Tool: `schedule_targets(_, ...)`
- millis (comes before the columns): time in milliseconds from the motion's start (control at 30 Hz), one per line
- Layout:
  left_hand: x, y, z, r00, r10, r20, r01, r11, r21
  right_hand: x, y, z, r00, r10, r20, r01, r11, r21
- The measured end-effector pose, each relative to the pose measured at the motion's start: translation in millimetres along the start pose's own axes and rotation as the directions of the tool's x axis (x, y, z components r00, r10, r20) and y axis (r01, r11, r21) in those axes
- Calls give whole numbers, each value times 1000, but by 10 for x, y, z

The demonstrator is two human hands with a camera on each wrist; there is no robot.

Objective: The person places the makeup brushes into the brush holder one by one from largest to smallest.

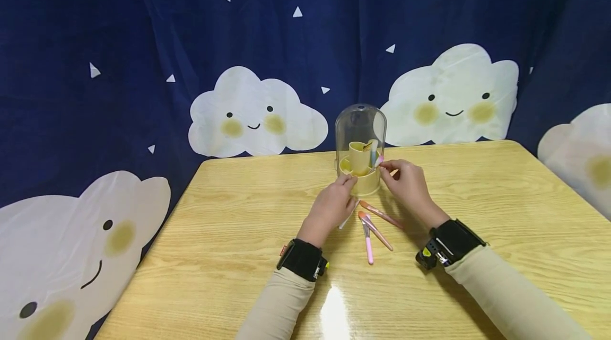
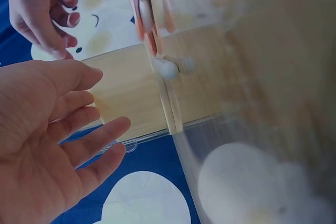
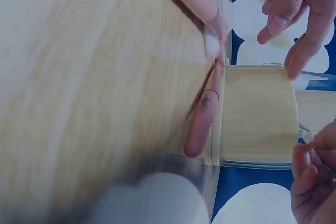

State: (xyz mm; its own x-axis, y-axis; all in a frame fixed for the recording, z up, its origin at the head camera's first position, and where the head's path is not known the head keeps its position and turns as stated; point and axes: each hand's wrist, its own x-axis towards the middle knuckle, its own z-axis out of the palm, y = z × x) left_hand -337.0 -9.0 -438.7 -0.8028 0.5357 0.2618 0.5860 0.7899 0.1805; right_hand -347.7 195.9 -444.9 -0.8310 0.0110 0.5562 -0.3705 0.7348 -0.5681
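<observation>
A yellow brush holder [image 1: 367, 185] with a clear domed cover [image 1: 360, 123] behind it stands near the table's far edge. A tall yellow cup [image 1: 358, 157] rises inside it, with a blue-handled brush [image 1: 374, 150] beside the cup. My right hand [image 1: 408, 183] pinches a pink-tipped makeup brush [image 1: 379, 160] at the holder's right rim. My left hand [image 1: 331, 205] touches the holder's front left rim; the left wrist view shows its fingers [image 2: 100, 140] loosely extended. In front lie a pink-handled brush [image 1: 368, 250], two orange-tipped brushes [image 1: 382, 236] and a white stick [image 1: 348, 215].
The light wooden table [image 1: 229, 234] extends to both sides of the holder. Behind it hangs a dark blue curtain [image 1: 267, 37] with smiling clouds and small white triangles. Black straps [image 1: 303, 259] circle both wrists.
</observation>
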Motion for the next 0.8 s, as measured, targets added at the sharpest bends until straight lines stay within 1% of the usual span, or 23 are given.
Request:
schedule_targets(67, -3, -1, 0, 1000, 0, 0, 0, 1000, 1, -17, -11, 7, 1000, 4, -3, -4, 1000, -7)
schedule_targets(167, -8, -3, 3, 1000, 1, 2, -1, 1000, 0, -43, -26, 22, 1000, 11, 14, -11, 1000, -21)
schedule_targets(267, -11, -6, 6, 1000, -1, 4, 1, 1000, 3, -55, -40, 45, 1000, 0, 25, 1, 999, -32)
schedule_targets(467, -5, 5, -5, 1000, -7, 20, 7, 1000, 6, -49, -79, 65, 999, -37, 1, 37, 999, -23)
schedule_targets(667, 24, 32, -5, 1000, 14, 19, -14, 1000, -8, -42, -70, 48, 998, -56, 24, 56, 998, -12)
schedule_targets(800, 53, 53, -2, 1000, 26, 15, -26, 999, 26, -53, -45, 22, 997, -63, 38, 64, 998, -9)
